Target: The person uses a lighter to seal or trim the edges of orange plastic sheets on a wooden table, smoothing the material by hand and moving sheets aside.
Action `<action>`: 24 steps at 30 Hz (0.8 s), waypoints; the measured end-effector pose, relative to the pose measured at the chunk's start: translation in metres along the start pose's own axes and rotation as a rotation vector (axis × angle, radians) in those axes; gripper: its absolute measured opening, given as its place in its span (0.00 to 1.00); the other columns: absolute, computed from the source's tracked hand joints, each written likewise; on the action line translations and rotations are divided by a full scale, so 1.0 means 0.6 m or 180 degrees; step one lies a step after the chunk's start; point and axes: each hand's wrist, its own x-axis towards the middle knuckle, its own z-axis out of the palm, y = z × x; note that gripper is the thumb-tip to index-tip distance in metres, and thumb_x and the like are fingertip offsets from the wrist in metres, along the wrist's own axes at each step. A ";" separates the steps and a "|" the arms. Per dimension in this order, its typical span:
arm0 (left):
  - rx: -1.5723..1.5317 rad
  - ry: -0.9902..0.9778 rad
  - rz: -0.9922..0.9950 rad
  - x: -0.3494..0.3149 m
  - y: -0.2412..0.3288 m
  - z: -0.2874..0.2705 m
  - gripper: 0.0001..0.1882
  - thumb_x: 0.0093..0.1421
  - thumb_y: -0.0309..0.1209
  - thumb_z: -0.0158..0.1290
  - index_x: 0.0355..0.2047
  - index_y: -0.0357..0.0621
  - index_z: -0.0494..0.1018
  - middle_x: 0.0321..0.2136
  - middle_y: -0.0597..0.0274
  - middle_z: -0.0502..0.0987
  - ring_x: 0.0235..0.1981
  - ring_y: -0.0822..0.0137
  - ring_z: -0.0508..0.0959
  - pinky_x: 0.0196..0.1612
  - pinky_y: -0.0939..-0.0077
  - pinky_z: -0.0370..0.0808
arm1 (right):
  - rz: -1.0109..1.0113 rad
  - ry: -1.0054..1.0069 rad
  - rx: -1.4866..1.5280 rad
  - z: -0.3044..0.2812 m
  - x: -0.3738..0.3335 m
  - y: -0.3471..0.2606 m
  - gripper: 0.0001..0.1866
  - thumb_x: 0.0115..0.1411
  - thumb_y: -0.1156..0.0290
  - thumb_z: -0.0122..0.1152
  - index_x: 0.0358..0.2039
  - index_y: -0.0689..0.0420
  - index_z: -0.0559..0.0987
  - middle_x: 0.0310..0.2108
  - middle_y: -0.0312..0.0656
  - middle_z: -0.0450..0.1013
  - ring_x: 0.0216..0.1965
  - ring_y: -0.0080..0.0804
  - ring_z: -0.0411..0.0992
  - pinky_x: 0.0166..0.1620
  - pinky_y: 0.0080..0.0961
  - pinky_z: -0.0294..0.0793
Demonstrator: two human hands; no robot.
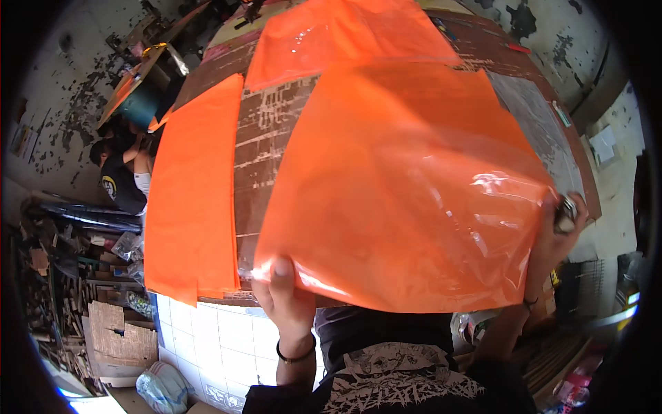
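Observation:
A clear plastic bag with orange cloth inside spreads across the near part of the table, its shiny near edge raised toward me. My left hand is closed on its near left corner, thumb on top. At the right edge, my right hand curls its fingers around a small silver and dark object, too small to name. The bag's right corner meets that hand, and part of the grip is hidden behind the plastic. To the left lies a flat stack of orange cloth.
Another plastic-covered orange piece lies at the table's far side. Clear plastic sheeting is on the right of the worn brown table. At the left, a person sits low beside wood scraps and a white sack.

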 end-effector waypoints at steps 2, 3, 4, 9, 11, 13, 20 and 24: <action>0.0264 0.0061 -0.0133 0.029 -0.009 0.018 0.20 0.66 0.41 0.43 0.47 0.36 0.67 0.43 0.58 0.71 0.49 0.69 0.70 0.52 0.74 0.66 | 0.0519 0.0679 0.0158 -0.042 -0.028 -0.015 0.16 0.59 0.71 0.62 0.44 0.61 0.68 0.31 0.33 0.66 0.33 0.17 0.63 0.36 0.17 0.65; -0.0209 -0.0084 -0.0264 0.041 -0.009 0.020 0.22 0.66 0.44 0.43 0.48 0.35 0.66 0.46 0.57 0.70 0.51 0.68 0.69 0.54 0.72 0.66 | 0.0655 0.0713 -0.0090 -0.059 -0.046 -0.011 0.14 0.60 0.71 0.61 0.42 0.60 0.68 0.31 0.33 0.65 0.31 0.17 0.62 0.35 0.17 0.65; -0.0682 -0.0217 -0.0397 0.050 -0.010 0.019 0.24 0.66 0.46 0.42 0.49 0.35 0.65 0.49 0.57 0.69 0.52 0.67 0.69 0.55 0.71 0.65 | 0.0793 0.0743 -0.0344 -0.078 -0.071 -0.003 0.13 0.60 0.71 0.60 0.40 0.60 0.68 0.30 0.33 0.65 0.30 0.17 0.61 0.34 0.17 0.64; 0.0919 -0.0333 -0.0551 -0.006 -0.032 0.016 0.27 0.64 0.40 0.48 0.56 0.32 0.60 0.54 0.52 0.67 0.53 0.63 0.69 0.56 0.68 0.65 | 0.1569 -0.0368 0.0483 -0.061 -0.233 -0.068 0.13 0.59 0.76 0.60 0.39 0.57 0.64 0.28 0.33 0.64 0.25 0.16 0.61 0.27 0.14 0.64; 0.1434 -0.0439 -0.0487 0.002 -0.043 0.002 0.26 0.63 0.35 0.50 0.56 0.31 0.60 0.52 0.51 0.69 0.51 0.64 0.71 0.54 0.70 0.67 | 0.1366 -0.1276 0.0626 -0.065 -0.277 -0.068 0.15 0.58 0.75 0.60 0.42 0.56 0.64 0.30 0.34 0.65 0.24 0.15 0.61 0.25 0.11 0.62; 0.2185 -0.0105 -0.0194 0.035 -0.018 -0.008 0.25 0.61 0.25 0.52 0.56 0.31 0.60 0.48 0.51 0.72 0.45 0.67 0.74 0.48 0.75 0.72 | 0.1056 -0.1950 0.0607 -0.056 -0.285 -0.081 0.16 0.58 0.75 0.61 0.42 0.56 0.64 0.30 0.34 0.65 0.24 0.15 0.61 0.24 0.10 0.61; 0.2064 0.0243 -0.0148 0.071 0.005 -0.116 0.28 0.61 0.21 0.50 0.60 0.35 0.55 0.36 0.56 0.78 0.31 0.76 0.76 0.31 0.87 0.71 | 0.2203 -0.1602 0.1521 -0.019 -0.207 -0.079 0.14 0.59 0.75 0.58 0.43 0.57 0.64 0.33 0.39 0.71 0.28 0.21 0.75 0.20 0.12 0.64; 0.2167 0.0359 -0.0218 0.055 0.025 -0.152 0.29 0.61 0.20 0.49 0.62 0.40 0.54 0.34 0.59 0.78 0.25 0.82 0.72 0.25 0.92 0.65 | 0.2242 -0.1663 0.0823 -0.007 -0.104 -0.082 0.13 0.61 0.71 0.57 0.43 0.59 0.67 0.31 0.40 0.73 0.21 0.24 0.75 0.18 0.14 0.64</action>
